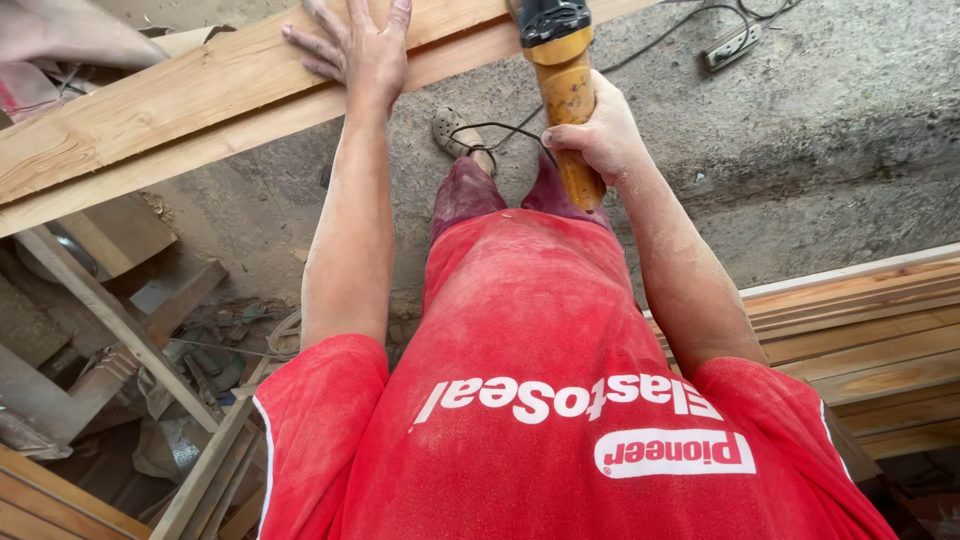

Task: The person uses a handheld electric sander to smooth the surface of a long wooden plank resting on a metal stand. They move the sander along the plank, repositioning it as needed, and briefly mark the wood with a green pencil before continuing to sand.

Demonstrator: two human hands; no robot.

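Gripping the yellow handle of a power tool [567, 90], right hand [597, 135] is clenched around it, tool body pointing up toward the plank edge, black head partly cut off at frame top. Left hand [352, 45] lies flat, fingers spread, palm down on a long wooden plank [150, 115] that runs diagonally across the upper left. Black cord [500, 130] loops just below the tool, near a foot in a grey clog [452, 130] on the concrete floor [820, 140]. White power strip [730, 48] lies at upper right. Stacked boards [870, 340] sit at right, scrap wood clutter [130, 350] at lower left
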